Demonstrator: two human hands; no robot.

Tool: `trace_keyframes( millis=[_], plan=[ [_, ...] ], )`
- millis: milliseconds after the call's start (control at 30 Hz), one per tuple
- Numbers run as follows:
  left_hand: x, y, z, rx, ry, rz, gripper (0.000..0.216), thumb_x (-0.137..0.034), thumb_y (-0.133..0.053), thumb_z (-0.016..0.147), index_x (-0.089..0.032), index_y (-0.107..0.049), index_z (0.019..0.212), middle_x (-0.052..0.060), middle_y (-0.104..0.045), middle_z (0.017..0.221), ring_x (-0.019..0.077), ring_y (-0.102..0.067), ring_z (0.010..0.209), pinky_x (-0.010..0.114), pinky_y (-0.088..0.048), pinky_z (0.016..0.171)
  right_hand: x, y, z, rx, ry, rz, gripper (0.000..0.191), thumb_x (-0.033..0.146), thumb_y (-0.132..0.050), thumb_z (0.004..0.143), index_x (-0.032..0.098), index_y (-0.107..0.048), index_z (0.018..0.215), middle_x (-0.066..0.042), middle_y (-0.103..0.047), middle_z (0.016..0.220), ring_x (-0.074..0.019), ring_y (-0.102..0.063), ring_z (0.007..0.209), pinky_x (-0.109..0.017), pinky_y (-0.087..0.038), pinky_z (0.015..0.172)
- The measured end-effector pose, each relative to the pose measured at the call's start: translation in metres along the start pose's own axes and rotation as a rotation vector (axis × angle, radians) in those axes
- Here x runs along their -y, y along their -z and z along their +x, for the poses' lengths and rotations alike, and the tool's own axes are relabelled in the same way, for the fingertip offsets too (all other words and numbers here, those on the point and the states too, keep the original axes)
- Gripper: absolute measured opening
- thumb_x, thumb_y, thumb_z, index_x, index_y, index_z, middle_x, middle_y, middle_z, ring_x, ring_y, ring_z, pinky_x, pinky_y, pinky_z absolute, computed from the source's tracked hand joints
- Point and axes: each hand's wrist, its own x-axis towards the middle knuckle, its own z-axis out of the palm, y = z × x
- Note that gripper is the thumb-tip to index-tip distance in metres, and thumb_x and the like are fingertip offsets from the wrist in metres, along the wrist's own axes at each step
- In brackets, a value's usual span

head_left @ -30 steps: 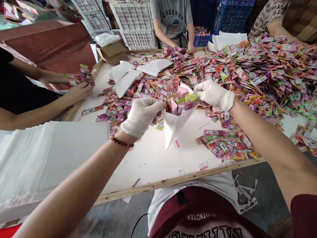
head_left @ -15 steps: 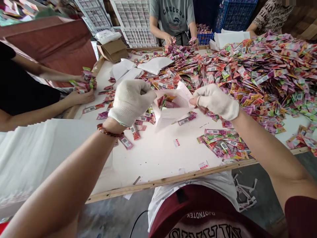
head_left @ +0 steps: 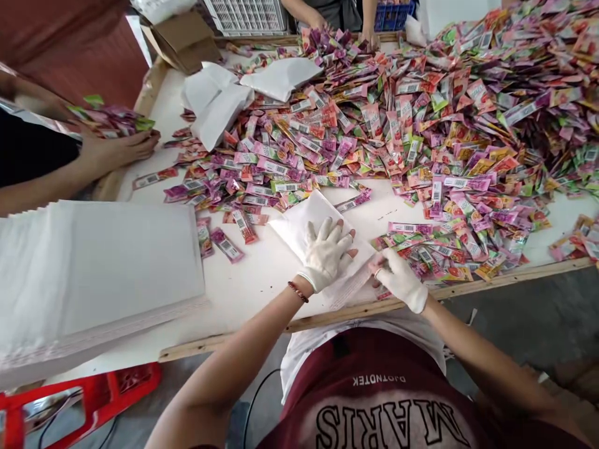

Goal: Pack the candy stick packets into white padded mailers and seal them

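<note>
A white paper mailing envelope (head_left: pixel 299 227) lies flat on the table in front of me, its far corner against the pile of candy sachets. My left hand (head_left: pixel 327 252), in a white glove with bare fingertips, presses down on it with the fingers spread. At the envelope's right edge is my right hand (head_left: pixel 397 277), also gloved, its bare thumb and fingertips closed on the corner. Just beyond that hand sits a small heap of colourful sachets (head_left: pixel 421 246). Whatever is inside the envelope is hidden.
A thick stack of white envelopes (head_left: pixel 131 249) lies on the left. Several filled-looking envelopes (head_left: pixel 281 78) rest on the large sachet pile (head_left: pixel 355 131). A cardboard box (head_left: pixel 185 40) stands at the back left. Co-workers' hands (head_left: pixel 124 146) hold sachets at left and at the far side.
The envelope, held up open with sachets visible inside, is now down flat nearer me. My left hand has let go of its rim and flattened on top. My view has tilted down.
</note>
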Motion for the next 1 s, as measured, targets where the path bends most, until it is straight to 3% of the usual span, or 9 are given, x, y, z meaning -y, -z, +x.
trace_keyframes(
  millis=[100, 267, 433, 567, 633, 700, 800, 900, 1000],
  plan=[
    [-0.006, -0.011, 0.0, 0.017, -0.037, 0.034, 0.052, -0.049, -0.046, 0.096, -0.03, -0.05, 0.145, 0.011, -0.038, 0.158, 0.0397, -0.025, 0.147, 0.074, -0.004, 0.114, -0.004, 0.011, 0.013, -0.123, -0.002, -0.03, 0.027, 0.036, -0.061, 0.083, 0.026, -0.038, 0.093, 0.004, -0.062, 0.077, -0.0169, -0.066, 0.056, -0.026, -0.048, 0.048],
    [0.014, -0.011, 0.002, 0.022, -0.147, 0.068, 0.054, -0.048, -0.047, 0.095, -0.032, -0.047, 0.147, 0.011, -0.036, 0.159, 0.0389, -0.028, 0.147, 0.073, -0.004, 0.115, -0.004, 0.012, 0.03, -0.008, 0.066, -0.492, 0.005, 0.023, -0.053, 0.088, 0.023, -0.053, 0.093, -0.001, -0.068, 0.075, -0.0185, -0.068, 0.067, -0.026, -0.047, 0.062],
    [0.041, -0.013, 0.01, 0.019, -0.277, 0.098, 0.054, -0.049, -0.047, 0.096, -0.032, -0.046, 0.147, 0.011, -0.037, 0.158, 0.0394, -0.027, 0.147, 0.075, -0.005, 0.114, 0.018, 0.007, -0.006, 0.059, 0.188, -0.804, 0.012, 0.018, -0.051, 0.091, 0.018, -0.063, 0.092, -0.009, -0.074, 0.094, -0.0219, -0.068, 0.086, -0.028, -0.044, 0.073],
    [0.062, -0.015, 0.022, 0.027, -0.383, 0.126, 0.056, -0.051, -0.047, 0.096, -0.03, -0.045, 0.147, 0.013, -0.036, 0.158, 0.0405, -0.025, 0.147, 0.076, -0.008, 0.112, 0.055, 0.016, -0.068, 0.659, 0.305, -0.443, 0.014, 0.016, -0.054, 0.089, 0.019, -0.068, 0.091, -0.001, -0.074, 0.086, -0.0132, -0.067, 0.078, -0.022, -0.046, 0.071],
    [0.069, -0.015, 0.027, 0.029, -0.43, 0.138, 0.058, -0.051, -0.049, 0.095, -0.029, -0.043, 0.148, 0.013, -0.036, 0.158, 0.0402, -0.026, 0.147, 0.075, -0.009, 0.112, 0.067, 0.024, -0.084, 0.928, 0.263, -0.335, 0.026, 0.015, -0.053, 0.089, 0.021, -0.069, 0.109, 0.003, -0.074, 0.08, -0.0098, -0.067, 0.069, -0.019, -0.047, 0.066],
    [0.069, -0.015, 0.029, 0.004, -0.442, 0.145, 0.063, -0.052, -0.052, 0.094, -0.025, -0.04, 0.15, 0.015, -0.035, 0.158, 0.0396, -0.026, 0.146, 0.074, -0.012, 0.113, 0.067, 0.03, -0.077, 0.809, 0.239, -0.466, 0.044, 0.014, -0.05, 0.091, 0.022, -0.058, 0.133, 0.002, -0.074, 0.081, -0.0115, -0.067, 0.069, -0.021, -0.049, 0.067],
    [0.054, -0.014, 0.017, -0.078, -0.361, 0.159, 0.057, -0.045, -0.054, 0.094, -0.019, -0.046, 0.144, 0.018, -0.042, 0.152, 0.0365, -0.036, 0.141, 0.065, -0.024, 0.113, 0.048, 0.025, -0.033, 0.326, 0.444, -0.88, 0.047, 0.02, -0.056, 0.091, 0.015, -0.054, 0.137, -0.011, -0.072, 0.108, -0.0229, -0.066, 0.097, -0.036, -0.051, 0.086],
    [0.034, -0.012, -0.012, -0.088, -0.244, 0.148, 0.038, -0.036, -0.053, 0.095, -0.018, -0.058, 0.128, 0.015, -0.06, 0.13, 0.0307, -0.055, 0.119, 0.052, -0.043, 0.101, 0.021, 0.012, 0.015, 0.238, 0.742, -1.151, 0.04, 0.022, -0.062, 0.087, 0.012, -0.061, 0.126, -0.019, -0.059, 0.134, -0.0319, -0.052, 0.123, -0.047, -0.042, 0.102],
    [0.029, -0.009, -0.049, -0.016, -0.207, 0.064, 0.048, -0.05, -0.061, 0.087, -0.018, -0.061, 0.121, 0.014, -0.061, 0.121, 0.031, -0.058, 0.108, 0.048, -0.048, 0.091, 0.003, 0.006, 0.04, 0.219, 0.848, -1.225, 0.027, 0.015, -0.053, 0.09, 0.013, -0.066, 0.114, -0.015, -0.064, 0.128, -0.0295, -0.052, 0.121, -0.044, -0.04, 0.101]
  ],
)
